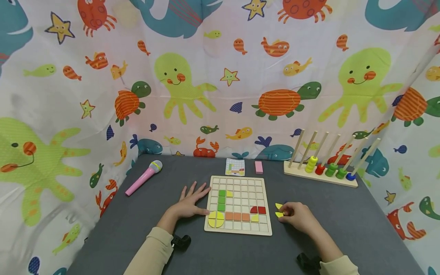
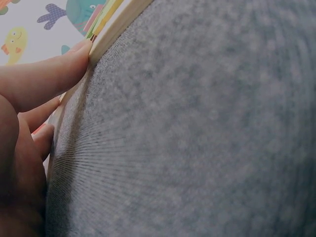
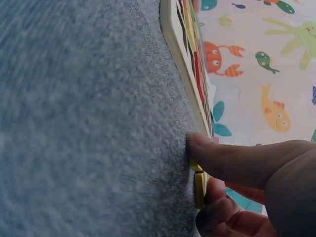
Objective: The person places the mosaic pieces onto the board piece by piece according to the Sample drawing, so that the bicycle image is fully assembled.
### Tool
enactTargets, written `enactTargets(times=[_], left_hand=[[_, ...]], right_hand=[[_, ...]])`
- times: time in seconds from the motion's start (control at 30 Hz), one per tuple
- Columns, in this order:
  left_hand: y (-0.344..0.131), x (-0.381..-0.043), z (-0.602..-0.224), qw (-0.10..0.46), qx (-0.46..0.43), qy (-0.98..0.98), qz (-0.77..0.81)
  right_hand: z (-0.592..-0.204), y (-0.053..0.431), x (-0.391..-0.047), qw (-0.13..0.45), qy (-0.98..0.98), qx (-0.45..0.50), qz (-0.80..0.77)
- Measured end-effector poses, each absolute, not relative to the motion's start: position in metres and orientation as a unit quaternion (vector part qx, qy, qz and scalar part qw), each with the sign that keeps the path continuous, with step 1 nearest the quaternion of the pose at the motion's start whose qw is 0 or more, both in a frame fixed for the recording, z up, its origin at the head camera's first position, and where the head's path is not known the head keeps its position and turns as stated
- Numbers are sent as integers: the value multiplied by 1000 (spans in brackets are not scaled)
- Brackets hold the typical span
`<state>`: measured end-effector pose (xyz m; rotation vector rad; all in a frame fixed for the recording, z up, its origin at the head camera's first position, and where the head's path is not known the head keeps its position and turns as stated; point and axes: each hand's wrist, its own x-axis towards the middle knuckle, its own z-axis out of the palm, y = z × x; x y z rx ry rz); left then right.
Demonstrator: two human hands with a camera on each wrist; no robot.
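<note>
A light wooden grid board [image 1: 237, 232] lies on the table, bearing green, yellow, orange and red flat pieces. At its lower left, yellow quarter pieces [image 1: 215, 219] form a circle. My left hand [image 1: 187, 206] has its fingers spread, with thumb and fingertips at the board's left edge. To the right of the board, my right hand [image 1: 298, 217] pinches a yellow quarter-circle piece [image 1: 279, 214] at the table between thumb and curled fingers. Another yellow quarter-circle piece [image 1: 278, 206] sits just beyond it by the fingertips. In the right wrist view the thumb [image 3: 222, 158] partly covers the yellow pieces [image 3: 199, 190].
Behind the board lie a pattern card [image 1: 235, 167] and a pink block [image 1: 259, 167]. A pink toy microphone [image 1: 144, 177] is at the back left. A wooden peg stand [image 1: 321, 175] with coloured rings stands at the back right, before a printed cloth [image 1: 220, 126].
</note>
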<state>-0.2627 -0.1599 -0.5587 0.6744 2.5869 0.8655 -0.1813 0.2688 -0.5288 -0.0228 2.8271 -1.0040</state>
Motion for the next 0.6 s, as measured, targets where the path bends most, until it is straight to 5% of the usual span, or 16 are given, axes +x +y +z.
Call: enactTargets(times=[0.6], left_hand=[[-160,-262,-558,161,240,910,298]], right_hand=[[-523,262,-181,79,941,0,-328]])
